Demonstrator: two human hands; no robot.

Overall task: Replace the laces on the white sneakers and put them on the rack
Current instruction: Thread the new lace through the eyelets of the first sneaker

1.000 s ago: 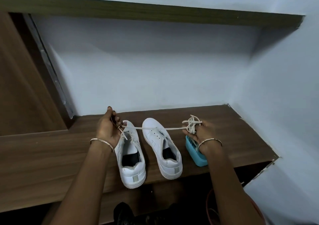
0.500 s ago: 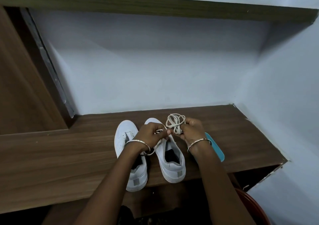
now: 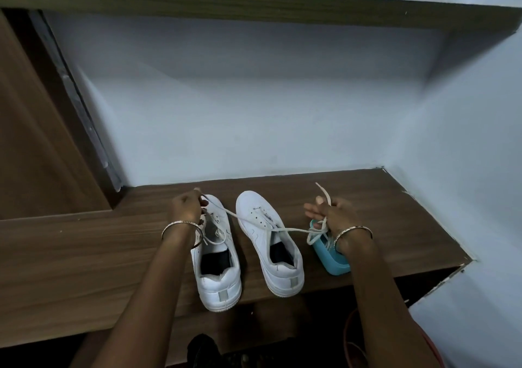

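Observation:
Two white sneakers stand side by side on the wooden shelf (image 3: 84,240), toes toward the wall: the left sneaker (image 3: 217,257) and the right sneaker (image 3: 271,243), both without laces in their eyelets. A white lace (image 3: 282,230) stretches across them between my hands. My left hand (image 3: 186,206) pinches one end above the left sneaker's toe. My right hand (image 3: 330,212) grips the other part, with a loop hanging under it and the free tip sticking up past the fingers.
A small teal box (image 3: 330,257) lies on the shelf under my right wrist, beside the right sneaker. A light wall closes the back and right side. A wooden panel rises at the left, and another shelf runs overhead. Dark items sit below the front edge.
Half a second ago both hands were together over the right sneaker with the lace bunched up. They have moved apart, and the lace is now drawn out between them.

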